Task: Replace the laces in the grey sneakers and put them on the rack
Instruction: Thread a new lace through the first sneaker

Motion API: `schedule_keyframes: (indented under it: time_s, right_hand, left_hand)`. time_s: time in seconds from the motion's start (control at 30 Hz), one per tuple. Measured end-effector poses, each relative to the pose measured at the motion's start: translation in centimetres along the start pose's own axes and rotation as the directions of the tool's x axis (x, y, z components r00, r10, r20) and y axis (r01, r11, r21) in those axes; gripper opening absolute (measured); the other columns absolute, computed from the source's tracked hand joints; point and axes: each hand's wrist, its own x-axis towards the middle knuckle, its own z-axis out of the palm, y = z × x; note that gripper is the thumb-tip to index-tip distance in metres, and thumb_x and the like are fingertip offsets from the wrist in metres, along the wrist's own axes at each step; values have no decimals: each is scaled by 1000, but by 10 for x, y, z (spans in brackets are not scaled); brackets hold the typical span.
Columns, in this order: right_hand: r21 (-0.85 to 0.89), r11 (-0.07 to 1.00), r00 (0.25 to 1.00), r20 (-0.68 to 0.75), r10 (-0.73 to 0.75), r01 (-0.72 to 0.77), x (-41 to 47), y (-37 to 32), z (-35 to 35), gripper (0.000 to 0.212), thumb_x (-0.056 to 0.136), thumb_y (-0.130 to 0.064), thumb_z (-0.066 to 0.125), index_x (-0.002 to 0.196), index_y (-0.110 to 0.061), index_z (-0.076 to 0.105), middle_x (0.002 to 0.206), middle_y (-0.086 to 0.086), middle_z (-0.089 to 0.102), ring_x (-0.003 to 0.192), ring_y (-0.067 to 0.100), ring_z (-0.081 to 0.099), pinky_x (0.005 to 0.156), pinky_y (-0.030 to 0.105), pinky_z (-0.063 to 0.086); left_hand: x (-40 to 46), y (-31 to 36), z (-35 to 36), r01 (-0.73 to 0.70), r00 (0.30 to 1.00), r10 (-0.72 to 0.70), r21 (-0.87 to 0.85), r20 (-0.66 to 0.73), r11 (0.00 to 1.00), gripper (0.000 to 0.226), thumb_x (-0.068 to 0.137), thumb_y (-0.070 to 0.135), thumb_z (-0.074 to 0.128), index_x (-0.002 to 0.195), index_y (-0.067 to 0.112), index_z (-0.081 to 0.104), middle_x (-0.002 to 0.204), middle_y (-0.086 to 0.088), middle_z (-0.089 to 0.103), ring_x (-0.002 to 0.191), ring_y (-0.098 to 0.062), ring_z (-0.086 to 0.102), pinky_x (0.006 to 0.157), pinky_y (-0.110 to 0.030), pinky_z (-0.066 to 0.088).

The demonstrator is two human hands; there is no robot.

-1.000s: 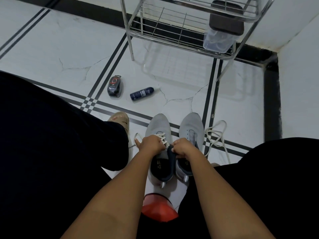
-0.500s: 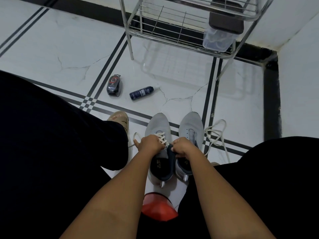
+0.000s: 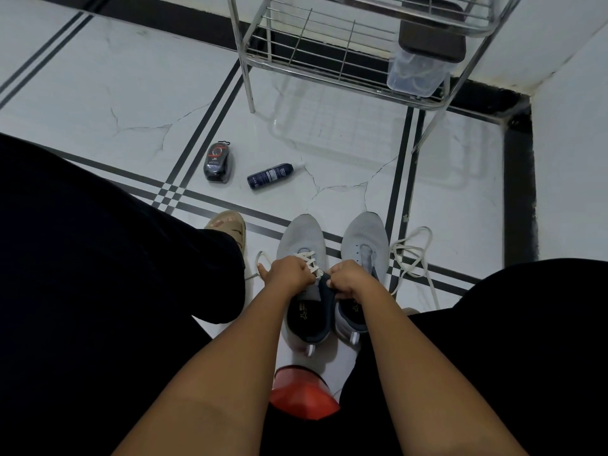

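Note:
Two grey sneakers stand side by side on the white floor between my knees. The left sneaker [image 3: 301, 235] carries a white lace through its eyelets. The right sneaker [image 3: 363, 235] has bare eyelets. My left hand [image 3: 285, 274] grips the white lace at the left shoe's left side, and a loop of it sticks out past my thumb. My right hand [image 3: 347, 279] pinches the dark tongue and the lace at the same shoe's right side. A loose white lace [image 3: 411, 255] lies in a heap right of the right sneaker. The metal rack [image 3: 332, 65] stands beyond.
A dark shoe-polish sponge [image 3: 218, 162] and a dark bottle [image 3: 269, 175] lie on the floor ahead to the left. A clear tub with a dark lid [image 3: 419, 70] sits on the rack's lower shelf. A red object [image 3: 302, 394] lies under my arms. A white wall is at right.
The hands stay on the left sneaker's lace, with only a slight shift of the view. Nothing else has moved.

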Motion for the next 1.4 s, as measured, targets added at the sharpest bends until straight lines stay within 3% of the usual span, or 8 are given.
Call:
schedule_keyframes:
  time_s: [0.3, 0.57, 0.7, 0.8, 0.97, 1.17, 1.3, 1.4]
  right_hand:
    - [9, 1000, 1000, -7, -1, 1, 3, 2, -1, 17, 89, -1, 54, 99, -15, 55, 96, 8, 56, 88, 22, 57, 86, 39, 54]
    - [-1, 1000, 1000, -3, 6, -6, 1, 0, -1, 19, 89, -1, 54, 83, -19, 53, 79, 1, 52, 78, 18, 55, 76, 34, 55]
    - [11, 1000, 1000, -2, 11, -11, 1, 0, -1, 15, 89, -1, 54, 96, -15, 55, 79, 0, 53, 69, 14, 54, 69, 30, 53]
    - [18, 1000, 1000, -2, 14, -14, 2, -1, -1, 16, 89, -2, 54, 85, -17, 55, 79, 0, 53, 67, 13, 54, 69, 31, 54]
    - [69, 993, 995, 33, 90, -92, 2, -2, -2, 6, 88, -6, 58, 92, -8, 62, 90, 11, 63, 78, 19, 62, 72, 32, 57]
    - [92, 995, 999, -41, 28, -25, -1, -3, 1, 21, 90, -8, 57, 73, -19, 52, 74, 2, 56, 63, 15, 57, 63, 30, 55]
    - [188, 974, 988, -61, 141, -128, -3, -11, 2, 12, 87, -1, 53, 78, -8, 56, 78, 10, 61, 72, 23, 64, 61, 31, 55]
    - [469, 875, 975, -109, 196, -123, -10, -18, -12, 24, 92, -4, 42, 112, 3, 53, 98, 16, 66, 80, 28, 68, 74, 36, 56]
  left_hand:
    - [1, -2, 3, -8, 1000, 8, -27, -15, 1000, 29, 82, 31, 59, 56, 20, 50, 83, 0, 63, 106, -23, 57, 114, -49, 12]
    - [2, -3, 4, 21, 1000, -22, -38, -17, 999, 28, 80, 33, 60, 57, 20, 51, 81, 1, 61, 102, -23, 58, 113, -48, 14]
    - [2, -2, 4, 13, 1000, -13, -43, -2, 999, 27, 80, 32, 59, 57, 19, 52, 81, 1, 62, 103, -22, 57, 113, -46, 13]
    - [3, -1, 5, 0, 1000, 0, -45, 2, 999, 26, 80, 30, 58, 57, 19, 53, 81, 1, 62, 103, -23, 57, 114, -48, 12]
    - [6, -3, 11, -90, 995, 90, -8, -31, 996, 19, 86, 31, 54, 71, 24, 63, 96, -2, 68, 112, -24, 53, 114, -51, 12]
    - [4, -5, 15, -142, 981, 145, 30, -132, 989, 11, 85, 37, 64, 90, 30, 72, 109, -2, 62, 114, -27, 52, 106, -45, 33]
    - [-3, -15, 19, 38, 960, -34, 9, -276, 999, 65, 75, 51, 73, 124, 17, 47, 128, -9, 43, 119, -29, 43, 96, -41, 41]
    - [-6, -22, 18, 170, 926, -185, -75, -330, 983, 76, 72, 54, 75, 127, 13, 41, 131, -10, 44, 122, -30, 44, 95, -42, 43]
